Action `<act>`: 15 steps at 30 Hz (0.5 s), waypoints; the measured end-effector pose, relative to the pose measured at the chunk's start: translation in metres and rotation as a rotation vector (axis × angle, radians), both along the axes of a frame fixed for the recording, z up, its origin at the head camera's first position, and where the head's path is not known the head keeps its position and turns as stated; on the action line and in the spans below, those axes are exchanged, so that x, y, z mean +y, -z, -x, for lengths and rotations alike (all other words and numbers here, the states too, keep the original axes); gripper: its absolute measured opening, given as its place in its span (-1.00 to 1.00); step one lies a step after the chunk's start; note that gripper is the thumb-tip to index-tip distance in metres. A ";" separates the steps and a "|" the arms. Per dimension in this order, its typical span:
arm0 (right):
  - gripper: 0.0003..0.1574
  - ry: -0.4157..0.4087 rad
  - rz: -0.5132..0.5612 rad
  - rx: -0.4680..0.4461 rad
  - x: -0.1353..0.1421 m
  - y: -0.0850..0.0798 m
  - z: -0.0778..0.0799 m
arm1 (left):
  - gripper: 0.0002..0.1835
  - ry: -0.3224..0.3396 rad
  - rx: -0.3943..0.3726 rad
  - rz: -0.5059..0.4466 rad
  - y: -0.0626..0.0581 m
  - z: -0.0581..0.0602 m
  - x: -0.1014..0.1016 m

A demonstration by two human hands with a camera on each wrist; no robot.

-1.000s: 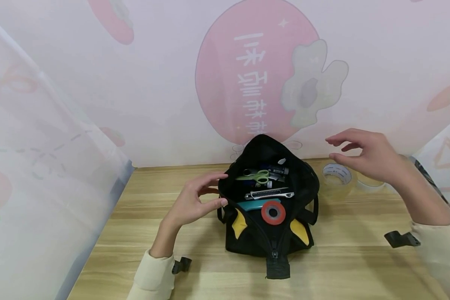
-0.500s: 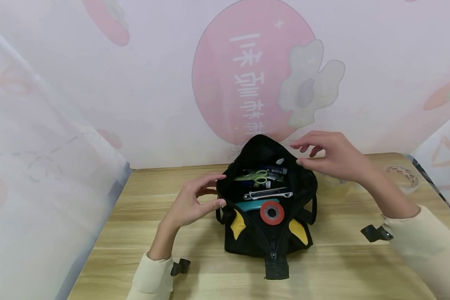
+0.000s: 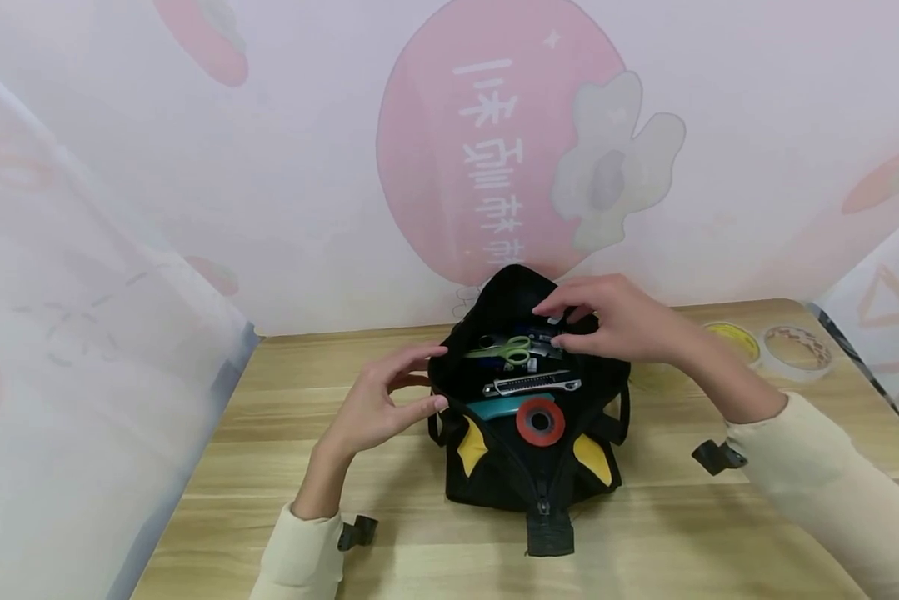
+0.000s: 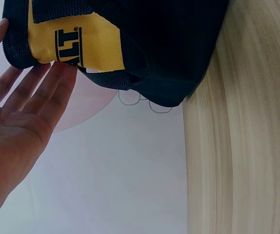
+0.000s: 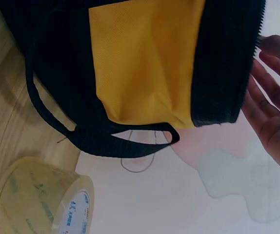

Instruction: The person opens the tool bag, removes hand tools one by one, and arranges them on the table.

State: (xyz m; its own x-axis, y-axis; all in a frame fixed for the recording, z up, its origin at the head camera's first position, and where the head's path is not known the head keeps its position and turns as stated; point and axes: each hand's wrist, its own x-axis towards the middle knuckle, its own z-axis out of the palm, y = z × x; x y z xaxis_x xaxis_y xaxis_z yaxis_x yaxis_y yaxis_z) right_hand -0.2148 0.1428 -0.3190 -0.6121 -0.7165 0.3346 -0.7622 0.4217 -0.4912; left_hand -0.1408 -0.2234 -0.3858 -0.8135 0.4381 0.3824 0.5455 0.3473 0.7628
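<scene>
A black and yellow tool bag stands unzipped on the table, its mouth wide. Inside lie green-handled scissors, a utility knife, a teal object and a red ring-shaped roll. Against the bag's left rim rest the extended fingers and thumb of my left hand; the left wrist view shows the palm beside the bag's yellow side. Over the far right part of the mouth hovers my right hand, fingers loosely bent and apart, nothing visibly held. It partly covers dark items deeper in the bag.
Rolls of clear tape stand on the wooden table at the back right, one showing a yellow inner ring. Close to the bag's right side is another tape roll. A printed cloth hangs behind the table.
My right hand has moved left and slightly down, from above the tape rolls to over the bag's mouth. The left hand has stayed at the left rim.
</scene>
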 end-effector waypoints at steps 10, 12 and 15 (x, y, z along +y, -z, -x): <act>-0.50 -0.052 -0.068 -0.070 -0.015 0.003 0.006 | -0.34 -0.008 0.000 0.000 -0.006 -0.001 -0.001; -0.49 -0.066 -0.083 -0.086 -0.018 0.007 0.008 | -0.34 -0.008 0.000 -0.001 -0.006 -0.001 -0.001; -0.48 -0.076 -0.097 -0.122 -0.023 0.012 0.009 | -0.34 -0.007 -0.003 -0.001 -0.006 -0.002 0.000</act>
State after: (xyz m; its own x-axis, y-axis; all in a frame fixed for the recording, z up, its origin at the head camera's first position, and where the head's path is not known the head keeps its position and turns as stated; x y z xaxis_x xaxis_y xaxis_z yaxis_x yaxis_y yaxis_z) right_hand -0.2238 0.1203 -0.3305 -0.5865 -0.7877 0.1886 -0.7312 0.4148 -0.5416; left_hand -0.1389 -0.2234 -0.3794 -0.8181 0.4315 0.3802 0.5403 0.3502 0.7651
